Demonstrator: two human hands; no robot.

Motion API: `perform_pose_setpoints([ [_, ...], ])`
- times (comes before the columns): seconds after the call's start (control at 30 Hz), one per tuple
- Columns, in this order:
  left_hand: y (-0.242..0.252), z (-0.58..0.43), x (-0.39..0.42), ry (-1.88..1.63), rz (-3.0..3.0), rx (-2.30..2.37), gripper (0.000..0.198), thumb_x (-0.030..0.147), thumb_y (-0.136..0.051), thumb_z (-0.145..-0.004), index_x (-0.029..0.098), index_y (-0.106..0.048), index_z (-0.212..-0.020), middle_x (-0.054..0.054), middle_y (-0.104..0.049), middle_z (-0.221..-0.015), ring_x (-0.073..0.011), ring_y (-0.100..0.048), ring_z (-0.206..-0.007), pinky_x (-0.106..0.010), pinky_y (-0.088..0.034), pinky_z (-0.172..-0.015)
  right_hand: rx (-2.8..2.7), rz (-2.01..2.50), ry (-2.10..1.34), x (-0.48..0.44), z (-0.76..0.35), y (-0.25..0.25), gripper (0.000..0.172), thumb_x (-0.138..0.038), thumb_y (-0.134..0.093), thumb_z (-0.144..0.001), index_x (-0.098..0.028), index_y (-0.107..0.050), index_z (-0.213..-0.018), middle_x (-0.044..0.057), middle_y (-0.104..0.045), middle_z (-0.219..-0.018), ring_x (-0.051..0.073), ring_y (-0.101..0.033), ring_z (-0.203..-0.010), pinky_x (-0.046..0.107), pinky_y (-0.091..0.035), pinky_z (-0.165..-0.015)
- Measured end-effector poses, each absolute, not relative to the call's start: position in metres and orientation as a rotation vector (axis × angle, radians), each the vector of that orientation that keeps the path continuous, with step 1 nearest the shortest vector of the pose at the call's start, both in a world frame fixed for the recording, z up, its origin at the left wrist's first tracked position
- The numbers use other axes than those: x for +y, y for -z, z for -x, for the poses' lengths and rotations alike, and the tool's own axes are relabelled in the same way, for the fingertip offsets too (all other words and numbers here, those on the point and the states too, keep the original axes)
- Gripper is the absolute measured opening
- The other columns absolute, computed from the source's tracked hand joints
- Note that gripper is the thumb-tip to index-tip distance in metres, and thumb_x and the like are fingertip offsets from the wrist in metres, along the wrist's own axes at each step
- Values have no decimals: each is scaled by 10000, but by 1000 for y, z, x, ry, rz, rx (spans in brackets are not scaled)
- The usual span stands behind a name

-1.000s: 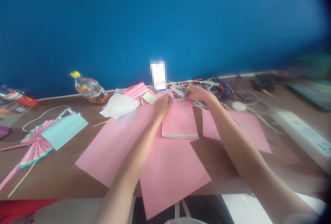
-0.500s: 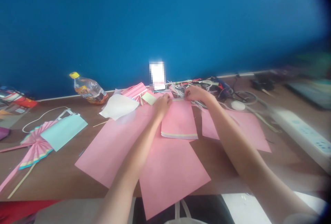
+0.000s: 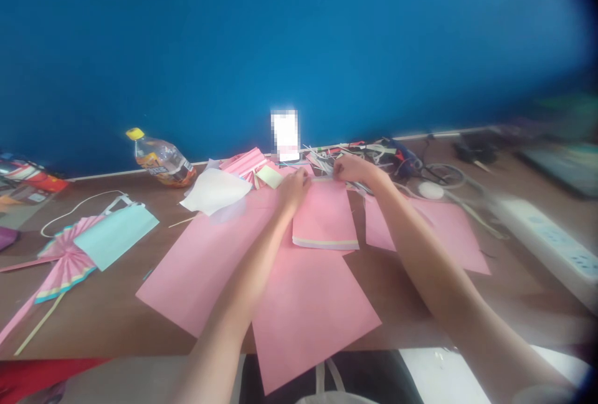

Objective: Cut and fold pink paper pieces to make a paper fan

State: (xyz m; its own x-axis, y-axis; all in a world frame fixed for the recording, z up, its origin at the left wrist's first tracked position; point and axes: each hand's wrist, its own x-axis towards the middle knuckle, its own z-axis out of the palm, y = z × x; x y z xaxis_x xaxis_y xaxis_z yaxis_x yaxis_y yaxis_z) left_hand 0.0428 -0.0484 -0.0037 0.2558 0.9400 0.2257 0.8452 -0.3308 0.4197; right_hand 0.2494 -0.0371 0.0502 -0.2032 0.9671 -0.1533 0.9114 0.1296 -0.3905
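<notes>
A pink sheet of paper (image 3: 326, 214) with pale yellow and lilac bands along its near edge lies in front of me on other pink paper. My left hand (image 3: 294, 187) is closed at its far left corner, fingertips pressed to the edge. At the far right corner my right hand (image 3: 351, 169) pinches the same edge, fingers curled. Between the two hands a thin whitish strip runs along that edge. Larger pink sheets (image 3: 313, 310) lie beneath and toward me, one jutting past the table's front edge. My fingertips are partly hidden and small.
Behind the hands are a lit phone (image 3: 284, 136) and a heap of paper strips (image 3: 322, 158). To the left: a drink bottle (image 3: 163, 161), white paper (image 3: 215, 191), a pleated pink paper fan (image 3: 70, 258) and a light blue mask (image 3: 116, 236). A power strip (image 3: 551, 236) stands right.
</notes>
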Motion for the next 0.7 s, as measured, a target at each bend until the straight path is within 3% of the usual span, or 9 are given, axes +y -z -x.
perform_pose_setpoints([
  [0.3, 6, -42, -48, -692, -2338, 1644, 201, 331, -409, -927, 216, -538, -1031, -64, -660, -918, -220, -594, -899, -296, -374, -704, -2248, 1949, -448, -32, -262, -46, 196, -321, -688, -667, -176, -686, -798, 56, -681, -816, 174, -579, -713, 251, -358, -592],
  [0.47, 7, -42, -46, -690, -2334, 1642, 200, 331, -415, -927, 211, -541, -1024, -73, -660, -933, -222, -592, -905, -297, -368, -706, -2242, 1875, -606, -36, -268, -54, 116, -270, -632, -716, -165, -673, -742, 43, -662, -724, 157, -564, -637, 254, -348, -578],
  [0.6, 8, -42, -46, -703, -2346, 1623, 199, 327, -407, -929, 212, -543, -1018, -72, -662, -935, -227, -592, -910, -303, -371, -708, -2141, 1932, -715, -39, -271, -60, 247, -329, -515, -820, -153, -630, -688, 31, -558, -541, 141, -486, -501, 275, -325, -534],
  [0.7, 9, -41, -45, -719, -2342, 1615, 203, 334, -401, -932, 216, -543, -1015, -74, -659, -949, -226, -591, -919, -303, -377, -711, -2189, 1888, -830, -42, -269, -65, 287, -399, -547, -800, -156, -615, -663, 25, -555, -558, 111, -410, -448, 277, -306, -501],
])
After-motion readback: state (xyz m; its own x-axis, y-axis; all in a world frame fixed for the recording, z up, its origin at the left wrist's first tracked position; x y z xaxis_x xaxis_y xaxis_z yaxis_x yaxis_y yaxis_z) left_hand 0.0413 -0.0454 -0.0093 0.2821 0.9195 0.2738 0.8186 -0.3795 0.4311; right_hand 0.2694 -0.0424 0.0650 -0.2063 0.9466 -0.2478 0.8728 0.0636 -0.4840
